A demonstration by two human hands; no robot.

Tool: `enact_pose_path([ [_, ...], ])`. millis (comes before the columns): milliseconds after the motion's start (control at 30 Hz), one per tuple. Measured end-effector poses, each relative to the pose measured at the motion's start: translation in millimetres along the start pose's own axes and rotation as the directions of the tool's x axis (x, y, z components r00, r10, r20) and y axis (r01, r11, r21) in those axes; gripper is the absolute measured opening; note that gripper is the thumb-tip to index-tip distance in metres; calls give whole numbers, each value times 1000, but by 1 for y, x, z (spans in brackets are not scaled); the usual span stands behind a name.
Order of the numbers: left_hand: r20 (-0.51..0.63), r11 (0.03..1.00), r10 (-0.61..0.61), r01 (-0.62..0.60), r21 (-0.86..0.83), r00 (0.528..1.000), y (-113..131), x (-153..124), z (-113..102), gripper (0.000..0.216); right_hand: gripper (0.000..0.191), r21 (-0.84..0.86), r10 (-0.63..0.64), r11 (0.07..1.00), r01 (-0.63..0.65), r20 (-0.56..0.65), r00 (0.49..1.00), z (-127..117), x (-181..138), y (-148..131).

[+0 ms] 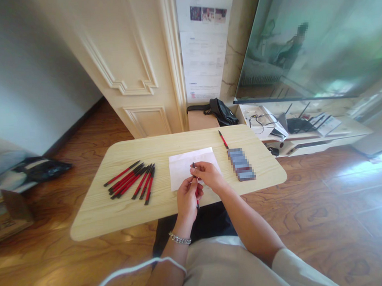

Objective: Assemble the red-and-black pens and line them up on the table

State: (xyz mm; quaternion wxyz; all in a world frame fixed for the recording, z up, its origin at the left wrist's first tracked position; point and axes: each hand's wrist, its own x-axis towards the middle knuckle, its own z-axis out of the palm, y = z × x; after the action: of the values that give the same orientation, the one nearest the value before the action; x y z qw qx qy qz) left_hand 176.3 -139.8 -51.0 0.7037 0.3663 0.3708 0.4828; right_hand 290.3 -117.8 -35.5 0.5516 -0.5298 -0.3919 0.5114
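The left hand (186, 199) and right hand (209, 176) both pinch one slim red-and-black plastic pen (193, 165) over the white paper sheet (182, 167) at the pale wooden table's (118, 216) centre, seemingly early on: the fanned bunch of matching pens (131, 181) lies at 9 o'clock, a lone pen (223, 139) at 1 o'clock.

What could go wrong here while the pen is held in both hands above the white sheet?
1. The pen is pinched between the left hand and the right hand near the front edge of the table; if either grip slips, it may drop to the lap or floor.
2. Its dark end sits over the white sheet and might mark it.
3. The lone pen lies by the far edge; a bump could roll it off.
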Motion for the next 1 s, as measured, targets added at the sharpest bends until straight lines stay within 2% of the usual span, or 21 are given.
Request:
enact_pose_path([
  [67, -6, 1000, -5, 5, 2, 1000, 0, 0, 0, 30, 34, -18, -23, 1000, 23, -34, 999, 0, 1, 2],
  [233, -9, 1000, -21, 21, -1, 1000, 2, -1, -1, 32, 34, 117, 37, 992, -46, 78, 996, 0, 2, -1],
  [400, -12, 1000, -10, 10, -6, 1000, 4, -2, -2, 32, 34, 120, 37, 992, -49, 101, 994, 0, 4, -4],
  [600, -14, 999, -21, 22, 35, 1000, 7, -6, -4, 31, 34, 51, 26, 998, -27, 20, 999, 0, 10, -12],
  [800, -24, 997, -57, 59, 59, 998, 9, -12, -10, 34, 39, 125, 3, 992, 1, -32, 999, -3, 26, -25],
  [900, -39, 996, -70, 72, 51, 997, 10, -15, -13, 33, 38, 9, -51, 999, 52, -94, 994, -4, 38, -22],
  [1000, -72, 998, -51, 54, 37, 996, 11, -17, -16, 32, 33, -335, -110, 941, 56, -145, 983, -2, 43, -13],
])
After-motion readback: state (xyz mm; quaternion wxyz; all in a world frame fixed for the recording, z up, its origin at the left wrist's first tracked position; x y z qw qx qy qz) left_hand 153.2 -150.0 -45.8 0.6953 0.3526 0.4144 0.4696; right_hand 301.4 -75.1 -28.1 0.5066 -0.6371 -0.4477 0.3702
